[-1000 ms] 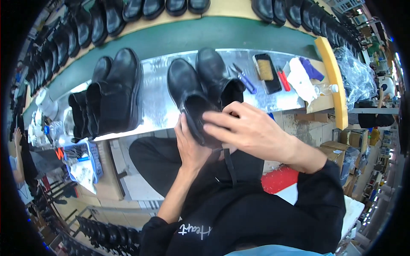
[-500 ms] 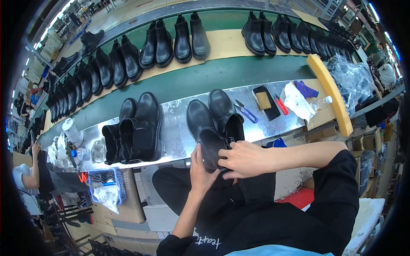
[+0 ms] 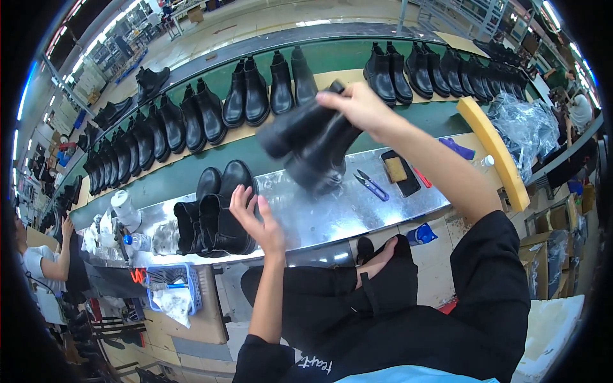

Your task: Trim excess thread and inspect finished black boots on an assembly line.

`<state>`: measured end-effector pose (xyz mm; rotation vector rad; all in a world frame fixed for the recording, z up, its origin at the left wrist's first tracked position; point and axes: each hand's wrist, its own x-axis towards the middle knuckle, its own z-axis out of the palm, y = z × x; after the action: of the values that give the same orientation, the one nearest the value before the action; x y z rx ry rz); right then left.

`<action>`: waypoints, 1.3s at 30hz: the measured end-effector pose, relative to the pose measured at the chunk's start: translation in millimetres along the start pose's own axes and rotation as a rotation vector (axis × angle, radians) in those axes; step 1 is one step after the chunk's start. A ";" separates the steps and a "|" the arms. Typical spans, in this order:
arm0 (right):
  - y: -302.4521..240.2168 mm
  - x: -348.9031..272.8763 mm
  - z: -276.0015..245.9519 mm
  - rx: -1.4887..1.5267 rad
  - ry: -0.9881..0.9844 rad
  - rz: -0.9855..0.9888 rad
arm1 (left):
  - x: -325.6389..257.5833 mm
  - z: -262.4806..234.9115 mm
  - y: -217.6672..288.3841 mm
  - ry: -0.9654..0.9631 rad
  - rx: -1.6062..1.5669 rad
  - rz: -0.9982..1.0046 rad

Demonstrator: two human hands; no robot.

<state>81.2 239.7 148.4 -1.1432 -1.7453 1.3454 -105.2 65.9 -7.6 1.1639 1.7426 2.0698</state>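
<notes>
A pair of black leather ankle boots (image 3: 319, 150) hangs tilted in the air above the metal worktop (image 3: 306, 220); it is smeared by motion. My right hand (image 3: 363, 110) grips both boots together by their tops, toes down and to the left. My left hand (image 3: 260, 223) is open, fingers spread and raised, holding nothing. Just beyond it stands another pair of black boots (image 3: 220, 214) on the worktop, partly covered by the fingers. Thread snips (image 3: 372, 186) with purple handles lie to the right of the lifted boots.
Rows of black boots (image 3: 195, 118) line the green bench (image 3: 281, 131) beyond. A dark phone-like slab (image 3: 405, 179) bears a tan block (image 3: 395, 170). To the right are a yellow foam strip (image 3: 491, 153) and clear plastic (image 3: 520, 124). A blue basket (image 3: 195, 290) hangs lower left, near a co-worker (image 3: 48, 262).
My right hand has lifted the boots from the worktop's near edge, up and away toward the green bench. My left hand has let go and moved left, fingers spreading.
</notes>
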 end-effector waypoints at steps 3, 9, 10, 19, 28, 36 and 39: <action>-11.7 29.1 -13.9 0.429 0.056 -0.005 | 15.2 18.4 -29.4 -0.130 0.191 0.007; -22.4 118.7 -27.8 0.690 0.381 -0.055 | -8.8 85.7 -100.2 -0.508 0.611 0.136; -22.2 135.7 -27.5 0.757 0.515 -0.020 | -14.1 87.2 -108.3 -0.506 0.609 0.138; 28.6 276.5 -57.2 0.317 1.089 0.203 | -18.1 94.4 -111.4 -0.591 0.829 0.398; 92.9 390.7 -99.3 0.417 1.009 -0.017 | -12.6 105.9 -104.2 -0.721 0.836 0.346; 168.3 341.1 -223.2 -1.116 0.487 0.321 | -3.4 108.6 -106.4 -0.731 0.914 0.333; 220.2 327.9 -270.7 -1.114 0.429 0.218 | -0.6 109.0 -105.1 -0.723 0.905 0.338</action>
<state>238.5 667.7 2.4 -2.0429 -2.0607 0.0538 -66.5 177.1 -102.8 2.1857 2.1541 0.6492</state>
